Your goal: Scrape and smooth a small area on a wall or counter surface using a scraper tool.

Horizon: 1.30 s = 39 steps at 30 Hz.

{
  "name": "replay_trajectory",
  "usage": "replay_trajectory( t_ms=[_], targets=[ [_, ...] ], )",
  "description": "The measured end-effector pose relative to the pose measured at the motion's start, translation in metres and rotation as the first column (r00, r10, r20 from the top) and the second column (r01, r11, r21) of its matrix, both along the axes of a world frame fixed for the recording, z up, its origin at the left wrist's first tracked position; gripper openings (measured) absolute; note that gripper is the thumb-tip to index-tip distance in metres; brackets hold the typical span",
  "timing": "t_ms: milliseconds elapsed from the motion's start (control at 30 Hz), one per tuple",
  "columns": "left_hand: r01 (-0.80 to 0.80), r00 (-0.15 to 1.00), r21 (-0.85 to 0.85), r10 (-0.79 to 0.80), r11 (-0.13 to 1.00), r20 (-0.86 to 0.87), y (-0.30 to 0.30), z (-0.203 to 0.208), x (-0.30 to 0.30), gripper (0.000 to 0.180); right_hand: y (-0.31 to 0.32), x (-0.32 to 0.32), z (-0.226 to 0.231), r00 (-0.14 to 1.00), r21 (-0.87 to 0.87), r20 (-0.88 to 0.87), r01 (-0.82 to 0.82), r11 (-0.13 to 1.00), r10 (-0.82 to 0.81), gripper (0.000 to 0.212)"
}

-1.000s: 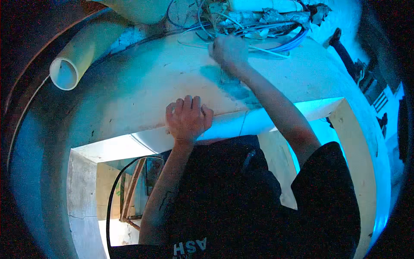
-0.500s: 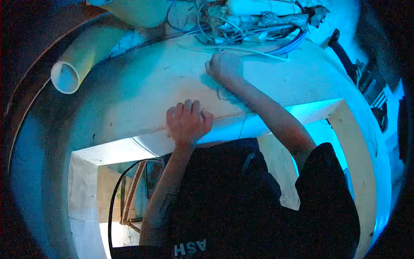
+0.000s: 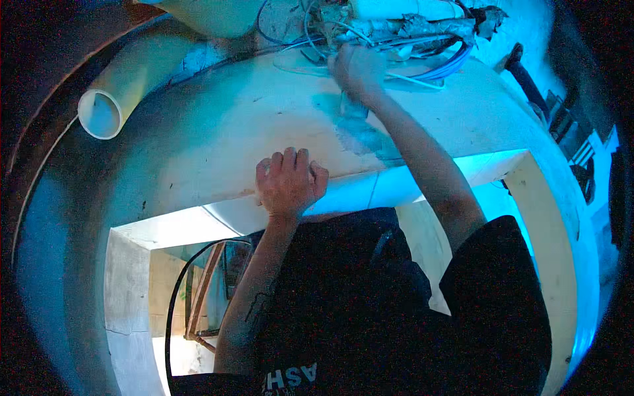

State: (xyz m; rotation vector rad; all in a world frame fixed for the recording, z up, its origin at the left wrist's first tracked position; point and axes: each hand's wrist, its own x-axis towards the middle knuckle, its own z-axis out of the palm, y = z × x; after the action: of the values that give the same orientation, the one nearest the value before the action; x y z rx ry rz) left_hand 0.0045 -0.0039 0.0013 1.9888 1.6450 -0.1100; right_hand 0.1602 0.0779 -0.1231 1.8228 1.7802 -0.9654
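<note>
My left hand (image 3: 288, 181) rests with its fingers curled over the near edge of a wide white board (image 3: 218, 132), gripping that edge. My right hand (image 3: 356, 66) reaches to the far side of the board, just below a tangle of wires (image 3: 396, 33). It is closed on a small pale tool (image 3: 350, 107) pressed flat against the board; the blue light keeps me from telling what kind of tool. A darker smeared patch (image 3: 370, 135) lies on the board under my right forearm.
A thick pale pipe (image 3: 115, 99) with an open end lies at the upper left. Below the board's edge there is an opening with a black cable (image 3: 173, 310) and a wooden frame (image 3: 201, 290). A pale post (image 3: 548, 224) stands at the right, dark tools (image 3: 528, 79) beyond it.
My right hand slid toward me across the board, then back up to the wires. My left hand stayed on the edge.
</note>
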Motion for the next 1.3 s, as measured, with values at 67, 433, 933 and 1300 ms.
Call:
replay_trajectory(
  t_ms=[67, 433, 933, 1300],
  targets=[
    [-0.013, 1.000, 0.045, 0.012, 0.999, 0.028, 0.000, -0.003, 0.001, 0.012, -0.031, -0.013, 0.002, 0.955, 0.124, 0.024, -0.295, 0.947, 0.294, 0.032],
    [-0.001, 1.000, -0.002, 0.001, 1.000, 0.019, 0.003, -0.002, -0.003, 0.014, -0.017, -0.013, 0.002, 0.987, 0.113, -0.014, -0.160, 0.981, 0.163, 0.029],
    [0.021, 1.000, -0.021, -0.021, 1.000, -0.016, 0.002, -0.002, -0.001, 0.014, 0.027, -0.001, -0.001, 0.999, -0.112, -0.015, 0.036, 0.993, -0.037, 0.032],
    [0.021, 0.999, 0.084, -0.023, 0.996, 0.025, -0.001, 0.001, 0.000, 0.016, 0.018, 0.016, 0.029, 0.977, 0.033, 0.052, 0.204, 0.978, -0.205, 0.028]
  ],
)
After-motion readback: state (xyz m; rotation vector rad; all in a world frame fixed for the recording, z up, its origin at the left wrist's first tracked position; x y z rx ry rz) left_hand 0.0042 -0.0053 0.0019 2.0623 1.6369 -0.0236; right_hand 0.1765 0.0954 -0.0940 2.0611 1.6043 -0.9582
